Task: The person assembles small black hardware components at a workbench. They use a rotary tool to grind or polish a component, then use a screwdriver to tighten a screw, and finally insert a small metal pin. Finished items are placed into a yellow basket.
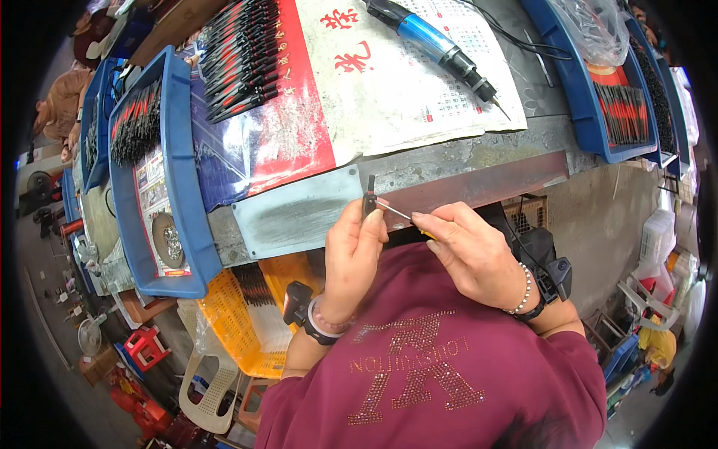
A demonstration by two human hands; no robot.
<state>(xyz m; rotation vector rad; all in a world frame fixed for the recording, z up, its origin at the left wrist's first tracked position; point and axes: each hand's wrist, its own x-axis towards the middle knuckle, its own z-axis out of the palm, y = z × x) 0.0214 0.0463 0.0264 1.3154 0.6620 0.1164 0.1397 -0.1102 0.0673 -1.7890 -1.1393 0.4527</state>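
Note:
Above the table's front edge, my left hand pinches a slim black piece upright between thumb and fingers. What kind of piece it is does not show. My right hand grips a small screwdriver with a thin metal shaft; a bit of its yellow handle shows under the fingers. The shaft's tip reaches the black piece beside my left fingertips; the exact contact is too small to make out. Beyond my hands, several slim black-and-red pieces lie in a close row on a printed sheet.
A blue electric screwdriver lies at the far side, bit pointing right. On the left, a blue tray holds black-and-red pieces and a dish of small metal bits. A blue bin stands right. A yellow basket sits below the table edge.

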